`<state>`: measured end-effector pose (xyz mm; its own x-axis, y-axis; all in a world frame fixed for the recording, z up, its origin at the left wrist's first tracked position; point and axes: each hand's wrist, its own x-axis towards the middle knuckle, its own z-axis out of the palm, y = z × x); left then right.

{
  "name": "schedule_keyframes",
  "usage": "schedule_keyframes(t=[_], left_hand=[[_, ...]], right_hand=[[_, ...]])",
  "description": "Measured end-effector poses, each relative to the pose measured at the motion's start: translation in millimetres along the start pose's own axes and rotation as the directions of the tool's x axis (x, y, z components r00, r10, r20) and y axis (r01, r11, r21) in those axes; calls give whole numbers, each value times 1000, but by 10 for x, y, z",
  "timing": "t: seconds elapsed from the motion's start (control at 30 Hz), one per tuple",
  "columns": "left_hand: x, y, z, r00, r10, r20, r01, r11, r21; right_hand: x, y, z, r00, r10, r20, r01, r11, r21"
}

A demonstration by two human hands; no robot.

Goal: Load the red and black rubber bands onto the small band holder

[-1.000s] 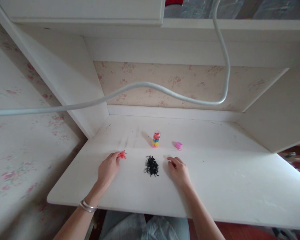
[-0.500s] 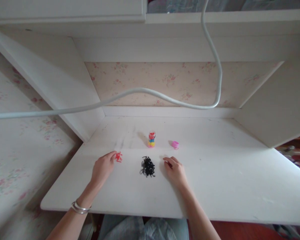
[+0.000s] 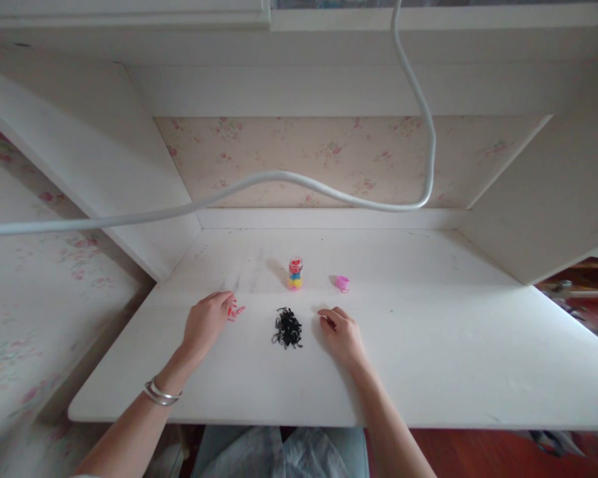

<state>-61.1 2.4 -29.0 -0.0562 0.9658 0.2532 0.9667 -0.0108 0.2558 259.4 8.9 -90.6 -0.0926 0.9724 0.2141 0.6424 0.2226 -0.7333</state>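
My left hand (image 3: pixel 208 322) has its fingers pinched on some of the small red bands at the left of the desk. Other red bands (image 3: pixel 236 313) lie loose against its fingertips. A heap of black bands (image 3: pixel 288 328) sits in the middle, between my two hands. My right hand (image 3: pixel 342 337) rests on the desk just right of that heap, fingers curled, and what is inside them, if anything, is hidden. Behind the heap stands a small clear jar (image 3: pixel 296 273) with red, blue, yellow and pink contents. To its right lies a pink lid (image 3: pixel 342 283).
The white desk (image 3: pixel 438 345) has a side panel at each end and a shelf above. A thick white cable (image 3: pixel 279 176) hangs across the view in front of the flowered back wall (image 3: pixel 329 153). Part of a chair or stool shows below the desk's front edge.
The view has shifted slightly. My left hand has closed over part of the red bands, and fewer of them lie loose. My right hand stays beside the black heap.
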Motion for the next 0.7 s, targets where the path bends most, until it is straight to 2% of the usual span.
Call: schedule_keyframes(t=[0.17,0.27,0.4,0.5,0.7], left_hand=[[98,117,-63,997,-6,-71,1,997,-83],[226,323,-156,994,-9,-111,-15,976,-216],[439,686,-228,978,68,-199,-132,935,-328],[612,919,-183,960,100,-261,-199,899,-389],[877,1151,35,963,62,-261,-182,864,-469]], right_hand=[[-11,1,2,1000,7,-1,-7,1000,-4],[-14,8,5,1000,6,-4,-6,1000,-6],[-6,15,5,1000,10,-11,-10,1000,-15],[-1,24,6,1000,15,-21,-15,1000,-4],[12,42,16,998,12,-61,-10,1000,29]])
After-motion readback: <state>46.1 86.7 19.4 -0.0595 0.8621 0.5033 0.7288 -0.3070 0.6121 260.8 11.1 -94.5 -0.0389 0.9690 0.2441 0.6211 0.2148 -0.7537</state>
